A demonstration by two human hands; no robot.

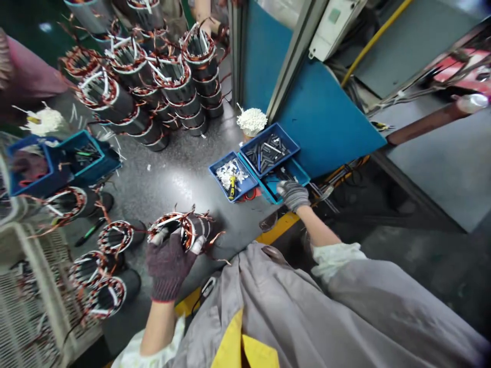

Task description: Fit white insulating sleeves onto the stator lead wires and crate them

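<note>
My left hand (169,263), in a dark purple knit glove, is closed on the rim of a motor stator (197,227) lying on its side, with copper windings and white sleeving at its open end. Fingers reach into the bore and the thumb presses the outer edge. My right hand (293,196), in a grey glove, is at the teal tray (301,171), fingers curled down over its near side; what they hold, if anything, is hidden. Beside that tray are a blue tray (295,149) of dark strips with a blue pen and a blue tray (212,171) of white pieces with a yellow-handled tool.
Stacked stators (184,99) stand at the back; several more (115,237) lie at left near a wire rack (42,255). A white string bundle (252,121) sits behind the trays. Another person's pink sleeve (34,71) and a hand (203,18) show beyond. A blue panel (322,117) borders the right.
</note>
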